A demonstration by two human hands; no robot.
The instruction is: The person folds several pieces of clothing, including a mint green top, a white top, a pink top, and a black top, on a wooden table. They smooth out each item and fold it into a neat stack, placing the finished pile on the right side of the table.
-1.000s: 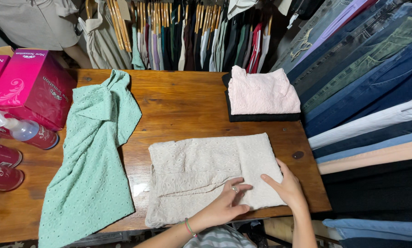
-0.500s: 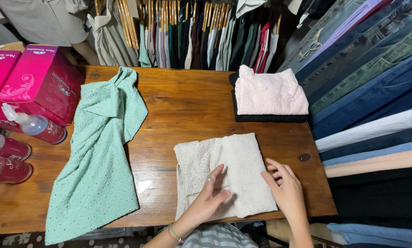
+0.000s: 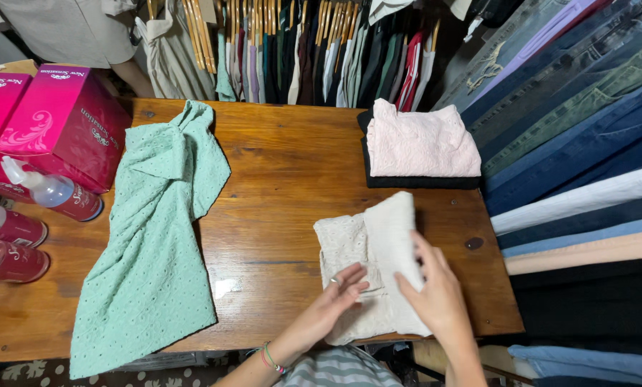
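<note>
Cream garment (image 3: 367,247) (half-folded) under both hands.

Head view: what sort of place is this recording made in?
Most likely a clothing shop or stall: hung garments line the back, stacked folded jeans fill the right, and both hands, left hand and right hand, fold a cream garment on a wooden table.

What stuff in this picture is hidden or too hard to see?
- Cream garment, head view: its near part is covered by the left hand and right hand.
- Black garment, head view: mostly hidden under the folded pink garment.
- Pink bottles, head view: cut off by the left edge.
- Hanging clothes, head view: tops cut off by the upper edge.
</note>
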